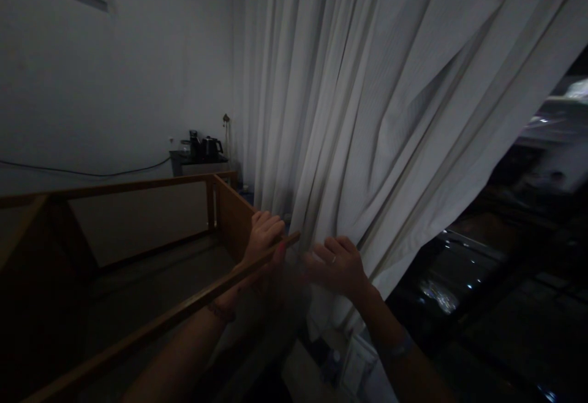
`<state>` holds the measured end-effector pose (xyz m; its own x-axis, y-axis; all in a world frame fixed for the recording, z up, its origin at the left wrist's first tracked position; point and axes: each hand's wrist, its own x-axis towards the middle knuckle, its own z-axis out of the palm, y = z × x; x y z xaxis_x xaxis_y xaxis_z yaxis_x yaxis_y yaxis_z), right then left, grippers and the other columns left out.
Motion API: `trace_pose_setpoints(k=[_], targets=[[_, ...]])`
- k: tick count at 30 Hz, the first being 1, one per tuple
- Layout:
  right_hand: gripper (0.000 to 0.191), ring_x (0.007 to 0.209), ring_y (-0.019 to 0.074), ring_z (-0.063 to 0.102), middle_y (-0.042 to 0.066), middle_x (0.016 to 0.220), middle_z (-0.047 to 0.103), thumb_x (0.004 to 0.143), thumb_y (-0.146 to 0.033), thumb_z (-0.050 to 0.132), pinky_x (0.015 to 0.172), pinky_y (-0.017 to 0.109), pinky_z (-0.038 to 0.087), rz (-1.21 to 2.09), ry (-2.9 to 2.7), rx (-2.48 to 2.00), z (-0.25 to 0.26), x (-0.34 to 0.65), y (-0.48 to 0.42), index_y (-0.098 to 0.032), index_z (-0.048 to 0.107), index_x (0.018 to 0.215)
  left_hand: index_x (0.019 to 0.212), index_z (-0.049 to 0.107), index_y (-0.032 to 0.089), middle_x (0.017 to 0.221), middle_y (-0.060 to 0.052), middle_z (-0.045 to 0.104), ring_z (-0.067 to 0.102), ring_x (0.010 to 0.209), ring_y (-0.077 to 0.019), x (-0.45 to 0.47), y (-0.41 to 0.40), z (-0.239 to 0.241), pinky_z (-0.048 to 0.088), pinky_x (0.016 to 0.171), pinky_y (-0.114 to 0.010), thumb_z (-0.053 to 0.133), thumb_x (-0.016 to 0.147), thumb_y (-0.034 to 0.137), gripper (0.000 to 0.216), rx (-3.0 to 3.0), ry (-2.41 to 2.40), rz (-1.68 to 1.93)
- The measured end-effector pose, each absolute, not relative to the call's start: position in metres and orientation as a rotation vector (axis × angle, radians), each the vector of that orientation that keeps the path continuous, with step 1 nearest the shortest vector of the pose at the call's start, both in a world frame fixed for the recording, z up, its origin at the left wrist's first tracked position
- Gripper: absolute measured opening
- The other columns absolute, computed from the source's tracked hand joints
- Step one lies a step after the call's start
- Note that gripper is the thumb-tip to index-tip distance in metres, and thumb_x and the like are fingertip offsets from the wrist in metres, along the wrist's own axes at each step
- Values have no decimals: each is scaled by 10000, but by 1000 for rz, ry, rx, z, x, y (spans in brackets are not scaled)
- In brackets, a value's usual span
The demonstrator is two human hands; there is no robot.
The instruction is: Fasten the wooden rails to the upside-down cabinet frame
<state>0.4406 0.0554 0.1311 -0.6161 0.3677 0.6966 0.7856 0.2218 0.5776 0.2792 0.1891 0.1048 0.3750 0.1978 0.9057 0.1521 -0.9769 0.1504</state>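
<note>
A brown wooden frame (236, 219) with panelled sides stretches from the left to the middle. My left hand (265, 234) is closed over its near right corner, fingers bent at the end panel, partly behind the frame's top rail (197, 308). Just right of the rail's end is my right hand (337, 265), with a ring on one finger. Its fingers are curled, and what they hold, if anything, is hidden. A blurred greyish patch (294, 286) lies between the hands; I cannot tell what it is. The white curtain (349, 146) hangs right behind both hands.
A black kettle (210, 147) and other dark items stand on a small cabinet (202, 167) in the far corner. A black cable (101, 174) runs along the wall. Low by the curtain is a pale boxy object (358, 360). Dark glass with reflections (463, 268) fills the right.
</note>
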Motion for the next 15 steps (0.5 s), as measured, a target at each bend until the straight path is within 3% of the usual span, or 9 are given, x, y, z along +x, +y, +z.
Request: trace_pose_setpoints(k=[8,15], targets=[[296,610,119,477,-41,641,588,944,-559,525,586,330,224,-1010,-2061,-1161,103,452,74,-331,651,804,668,367,231,633,-19,416,404,686,-226,282,190,103,312,725,-434,139,933,581,495,2532,344,1740],[356,569,116,453,-40,592,559,972,-538,469,582,345,190,-1136,-1841,-1042,88,448,83,-323,642,747,669,358,229,633,-13,407,394,676,-220,284,190,102,302,711,-419,123,947,583,508,2523,324,1788]])
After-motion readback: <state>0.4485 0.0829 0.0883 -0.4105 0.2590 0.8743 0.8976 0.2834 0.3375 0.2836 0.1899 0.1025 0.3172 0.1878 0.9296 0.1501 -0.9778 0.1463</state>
